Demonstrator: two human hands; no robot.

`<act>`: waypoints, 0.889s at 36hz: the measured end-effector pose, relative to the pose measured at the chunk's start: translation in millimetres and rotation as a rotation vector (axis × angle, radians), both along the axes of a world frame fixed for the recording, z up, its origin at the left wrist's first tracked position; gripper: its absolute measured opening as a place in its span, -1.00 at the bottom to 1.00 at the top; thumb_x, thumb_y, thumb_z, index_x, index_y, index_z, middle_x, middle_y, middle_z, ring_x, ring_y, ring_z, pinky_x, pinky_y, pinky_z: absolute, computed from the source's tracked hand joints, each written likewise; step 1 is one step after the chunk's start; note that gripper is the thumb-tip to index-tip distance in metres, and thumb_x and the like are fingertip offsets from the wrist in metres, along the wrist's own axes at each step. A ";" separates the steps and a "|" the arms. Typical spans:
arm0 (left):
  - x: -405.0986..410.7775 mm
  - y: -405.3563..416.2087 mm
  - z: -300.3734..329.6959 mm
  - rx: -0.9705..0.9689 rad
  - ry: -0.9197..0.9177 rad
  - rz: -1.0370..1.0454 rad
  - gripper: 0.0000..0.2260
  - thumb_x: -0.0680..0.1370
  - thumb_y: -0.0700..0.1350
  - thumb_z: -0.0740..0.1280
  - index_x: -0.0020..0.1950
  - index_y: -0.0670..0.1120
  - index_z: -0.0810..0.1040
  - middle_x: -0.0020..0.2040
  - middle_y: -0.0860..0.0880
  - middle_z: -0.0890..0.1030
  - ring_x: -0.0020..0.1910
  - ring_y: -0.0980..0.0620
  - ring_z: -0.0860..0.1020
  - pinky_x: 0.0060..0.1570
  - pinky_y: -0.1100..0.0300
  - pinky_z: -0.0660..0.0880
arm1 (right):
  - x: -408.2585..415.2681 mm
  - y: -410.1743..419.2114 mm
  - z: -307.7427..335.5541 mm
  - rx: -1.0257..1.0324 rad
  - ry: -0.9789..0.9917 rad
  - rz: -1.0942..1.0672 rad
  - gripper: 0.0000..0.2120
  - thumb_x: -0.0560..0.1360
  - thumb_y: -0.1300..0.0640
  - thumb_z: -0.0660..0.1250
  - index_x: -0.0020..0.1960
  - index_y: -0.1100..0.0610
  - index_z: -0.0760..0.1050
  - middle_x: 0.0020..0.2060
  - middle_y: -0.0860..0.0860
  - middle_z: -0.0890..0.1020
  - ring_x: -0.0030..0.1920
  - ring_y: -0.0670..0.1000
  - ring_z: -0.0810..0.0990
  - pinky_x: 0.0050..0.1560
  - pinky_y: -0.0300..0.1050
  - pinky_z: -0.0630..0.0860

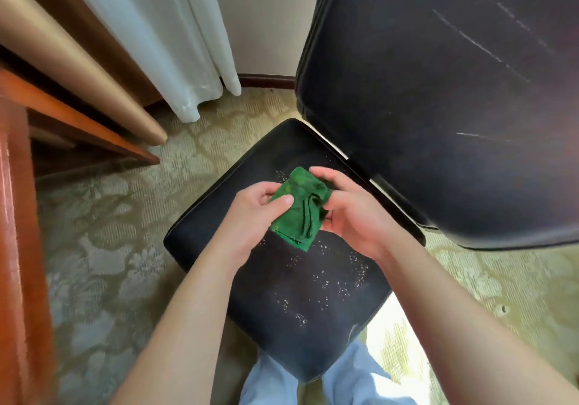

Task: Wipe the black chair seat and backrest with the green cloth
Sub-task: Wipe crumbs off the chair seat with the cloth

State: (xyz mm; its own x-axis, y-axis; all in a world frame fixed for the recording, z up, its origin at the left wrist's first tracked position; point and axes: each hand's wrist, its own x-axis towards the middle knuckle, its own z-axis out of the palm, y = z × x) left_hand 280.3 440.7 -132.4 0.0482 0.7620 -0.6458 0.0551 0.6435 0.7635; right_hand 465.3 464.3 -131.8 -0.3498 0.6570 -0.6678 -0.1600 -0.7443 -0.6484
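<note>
A folded green cloth [297, 209] is held above the black chair seat [291, 298] by both hands. My left hand [250, 213] pinches its left edge with the thumb on top. My right hand [347, 210] grips its right side, fingers curled around it. White specks and crumbs dot the seat, mostly in front of and to the right of the cloth. The black backrest [438, 97] rises at the upper right and carries several pale streaks. The cloth does not touch the seat.
A wooden desk [22, 216] stands at the left edge. White and tan curtains [150, 44] hang at the back left. Patterned carpet [119, 216] surrounds the chair. My legs in light blue trousers [269, 382] stand against the seat's front corner.
</note>
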 end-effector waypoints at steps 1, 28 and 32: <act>-3.6 2.6 -5.0 -0.021 0.010 0.021 -0.85 0.60 -0.19 0.37 0.15 -0.10 0.64 -0.03 -0.05 0.74 -0.03 0.02 0.72 -0.05 0.14 0.63 | -2.3 0.5 -4.4 0.025 -0.001 -0.005 -0.35 0.37 0.45 0.13 0.39 0.03 0.40 0.16 0.10 0.62 0.02 0.07 0.66 -0.03 0.03 0.62; -7.6 42.2 -131.1 -0.050 0.396 0.228 -0.82 0.56 -0.08 0.27 0.07 0.14 0.62 -0.18 0.12 0.70 -0.06 0.01 0.62 0.02 0.05 0.55 | 5.7 55.3 -126.1 0.691 -0.997 0.182 -0.94 0.42 0.17 0.42 -0.22 0.12 0.60 -0.23 -0.10 0.58 -0.17 -0.03 0.56 -0.09 -0.13 0.50; -31.1 36.3 -152.4 0.052 0.674 0.030 -0.76 0.60 -0.14 0.27 0.22 0.05 0.61 0.14 0.06 0.62 0.22 -0.03 0.54 0.30 0.00 0.45 | 4.6 77.7 -140.9 0.679 -1.108 0.232 -0.79 0.45 0.16 0.34 0.07 0.09 0.61 -0.09 -0.01 0.60 -0.07 0.03 0.56 0.00 -0.01 0.54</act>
State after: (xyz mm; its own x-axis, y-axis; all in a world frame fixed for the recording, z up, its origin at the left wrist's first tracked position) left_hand 249.2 477.0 -284.8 -0.3740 0.7877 -0.4895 0.5125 0.6155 0.5988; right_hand 469.9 542.0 -272.7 0.0161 0.9719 -0.2350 0.7800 -0.1592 -0.6052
